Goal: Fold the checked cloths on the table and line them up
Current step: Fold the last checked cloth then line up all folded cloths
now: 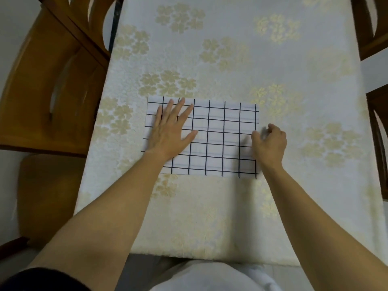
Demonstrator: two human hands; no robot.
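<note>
A white cloth with a black grid (216,139) lies flat as a rectangle in the middle of the table. My left hand (170,129) rests palm down on its left part, fingers spread. My right hand (269,143) is at the cloth's right edge, fingers curled and blurred; I cannot tell whether it pinches the edge. Only this one checked cloth is in view.
The table wears a cream tablecloth with pale gold flowers (231,59). Wooden chairs stand at the left (52,80) and at the right edge (378,122). A padded seat (46,196) sits at the lower left.
</note>
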